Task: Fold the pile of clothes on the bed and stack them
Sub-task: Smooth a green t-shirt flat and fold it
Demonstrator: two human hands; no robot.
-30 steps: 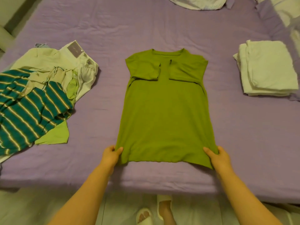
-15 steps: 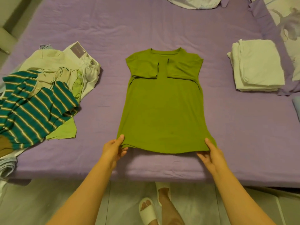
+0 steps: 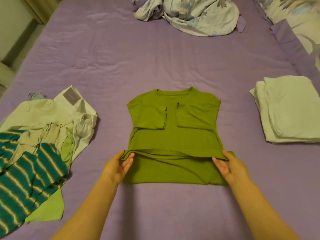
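An olive-green T-shirt (image 3: 174,139) lies in the middle of the purple bed (image 3: 155,58), sleeves folded in over the chest. Its bottom hem is lifted and doubled up towards the collar. My left hand (image 3: 119,165) pinches the hem's left corner and my right hand (image 3: 228,165) pinches the right corner. At the left is the unfolded pile (image 3: 39,144), with a teal striped garment (image 3: 26,184), pale trousers and a light-green piece. Folded white clothes (image 3: 290,108) are stacked at the right.
A crumpled floral blanket (image 3: 188,14) lies at the head of the bed, with a patterned pillow (image 3: 297,19) at the far right. A wall and curtain border the bed on the left.
Both hands have lifted the shirt's bottom hem from the bed's near edge and carried it up over the shirt's body. The view has shifted forward over the bed.
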